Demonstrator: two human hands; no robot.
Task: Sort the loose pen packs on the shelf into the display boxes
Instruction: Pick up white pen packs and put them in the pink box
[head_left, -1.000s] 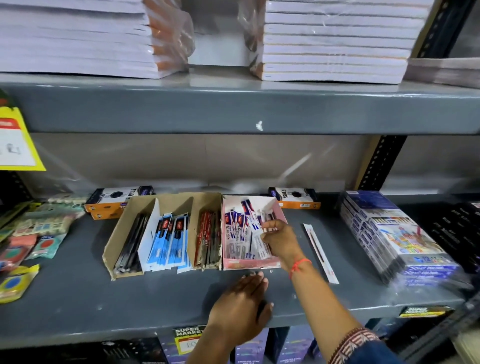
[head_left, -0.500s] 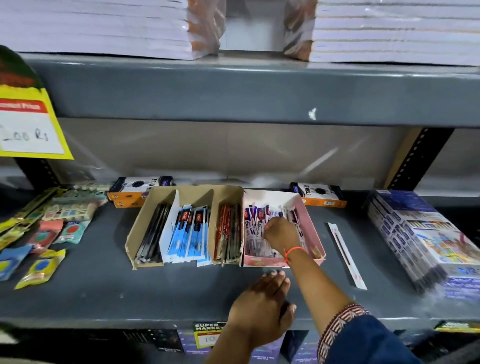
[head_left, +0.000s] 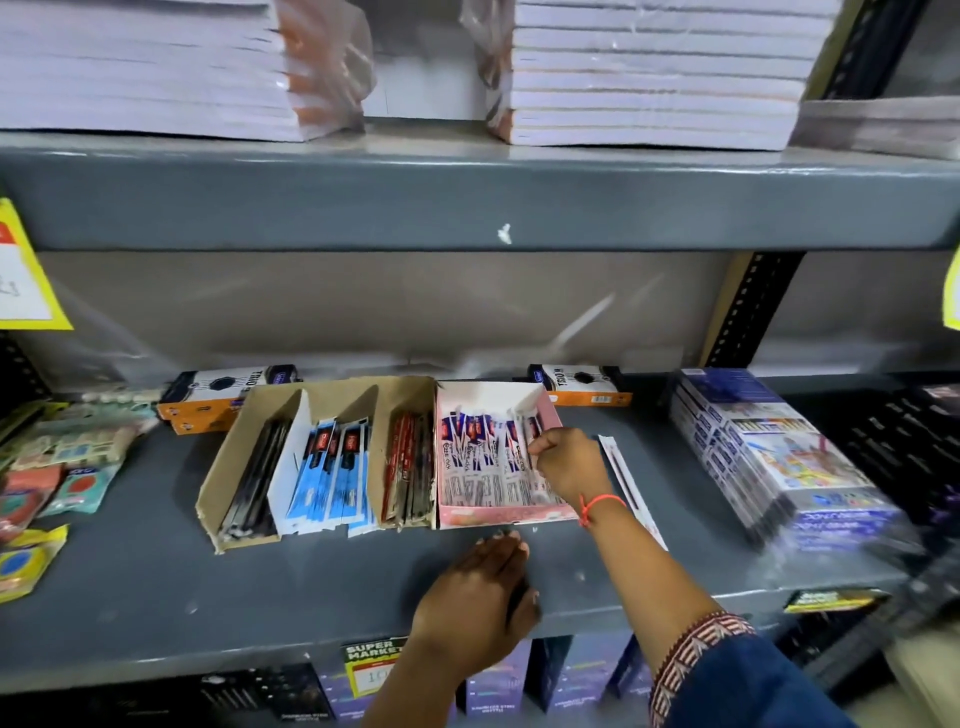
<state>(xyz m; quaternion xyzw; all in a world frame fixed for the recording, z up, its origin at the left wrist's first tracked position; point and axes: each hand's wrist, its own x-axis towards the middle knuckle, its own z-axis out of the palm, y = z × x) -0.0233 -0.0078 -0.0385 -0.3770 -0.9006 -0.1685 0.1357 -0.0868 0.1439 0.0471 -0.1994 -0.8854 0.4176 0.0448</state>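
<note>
A pink display box (head_left: 498, 515) stands on the grey shelf (head_left: 156, 587), filled with white-and-blue pen packs (head_left: 470, 457). My right hand (head_left: 566, 462) reaches into its right side, fingers pinched on a pen pack there. Left of it a brown cardboard box (head_left: 234, 457) has compartments with black packs (head_left: 257, 478), blue packs (head_left: 332, 473) and red packs (head_left: 408, 462). One loose pen pack (head_left: 626, 480) lies on the shelf just right of the pink box. My left hand (head_left: 480, 597) rests flat on the shelf's front, holding nothing.
Orange-and-black boxes (head_left: 223, 392) sit behind the display boxes. A wrapped stack of colour-pencil packs (head_left: 779, 457) lies at the right. Small packets (head_left: 52, 467) are scattered at the left. Notebook stacks (head_left: 654, 73) fill the shelf above.
My right hand has shifted slightly within the pink box, still among the packs. My left hand stays flat on the shelf's front. The camera view has swung a little.
</note>
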